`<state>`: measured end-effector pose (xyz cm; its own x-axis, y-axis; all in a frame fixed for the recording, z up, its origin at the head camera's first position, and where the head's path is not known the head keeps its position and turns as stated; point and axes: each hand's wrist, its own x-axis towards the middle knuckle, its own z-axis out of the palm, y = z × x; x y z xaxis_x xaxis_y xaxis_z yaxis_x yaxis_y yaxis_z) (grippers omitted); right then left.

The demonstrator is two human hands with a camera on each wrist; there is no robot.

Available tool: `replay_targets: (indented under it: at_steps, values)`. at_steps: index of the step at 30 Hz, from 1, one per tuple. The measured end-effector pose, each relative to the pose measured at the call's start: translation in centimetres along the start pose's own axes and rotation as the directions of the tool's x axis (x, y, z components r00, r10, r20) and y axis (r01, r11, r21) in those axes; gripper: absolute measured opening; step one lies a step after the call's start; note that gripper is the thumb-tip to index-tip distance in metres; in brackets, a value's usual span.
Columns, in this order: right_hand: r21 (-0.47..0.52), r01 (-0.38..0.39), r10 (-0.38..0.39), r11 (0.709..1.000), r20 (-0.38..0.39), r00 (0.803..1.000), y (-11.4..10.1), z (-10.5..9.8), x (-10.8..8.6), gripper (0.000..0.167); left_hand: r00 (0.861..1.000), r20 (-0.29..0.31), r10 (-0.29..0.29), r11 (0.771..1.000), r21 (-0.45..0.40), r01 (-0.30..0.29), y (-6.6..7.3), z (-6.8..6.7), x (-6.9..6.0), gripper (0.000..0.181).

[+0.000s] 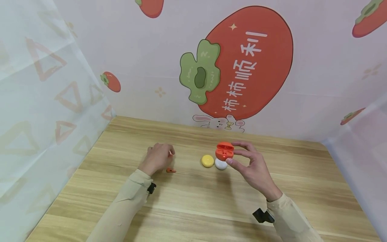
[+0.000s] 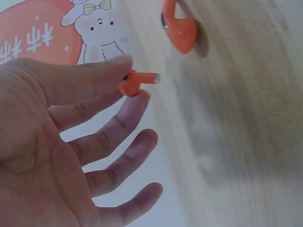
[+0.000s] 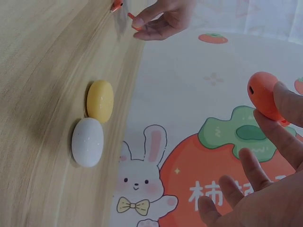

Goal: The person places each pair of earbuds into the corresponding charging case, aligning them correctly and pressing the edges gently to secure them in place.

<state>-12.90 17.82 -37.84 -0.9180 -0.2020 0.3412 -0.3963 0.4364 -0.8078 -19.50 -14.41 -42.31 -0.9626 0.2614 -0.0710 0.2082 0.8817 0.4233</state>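
Observation:
Between thumb and fingers, my left hand (image 1: 157,156) pinches an orange earbud (image 2: 137,79) above the table. A second orange earbud (image 1: 170,170) lies on the wood just below that hand. My right hand (image 1: 253,164) holds an orange earbud case (image 1: 224,152) by its side, raised above the table. Its lid stands up, and the slots inside face the head camera. In the right wrist view the rounded outside of the case (image 3: 262,94) shows between thumb and fingertips.
A yellow rounded case (image 1: 207,161) and a white one (image 1: 221,164) sit side by side on the wooden table (image 1: 193,208). Behind stands a wall sheet (image 1: 145,67) printed with persimmons and a rabbit; further sheets close off the left and right sides.

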Motion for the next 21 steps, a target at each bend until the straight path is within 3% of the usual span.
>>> replay_targets:
  at_steps: [7,15,21]
  values:
    - [-0.002,-0.003,0.003,1.000,0.001,1.000,-0.1,0.0,0.0,0.023,0.996,-0.066,0.058,0.986,-0.149,-0.067,0.8,-0.6,0.0,0.007]
    - [-0.005,-0.005,0.005,1.000,0.001,1.000,-0.1,0.0,0.0,0.022,0.980,-0.146,0.134,0.920,-0.349,-0.178,2.0,-1.5,-0.2,0.007]
    - [-0.009,-0.013,0.013,1.000,0.004,1.000,-0.1,0.0,0.1,0.023,0.970,-0.186,0.157,0.878,-0.424,-0.223,2.8,-1.9,-0.2,0.009]
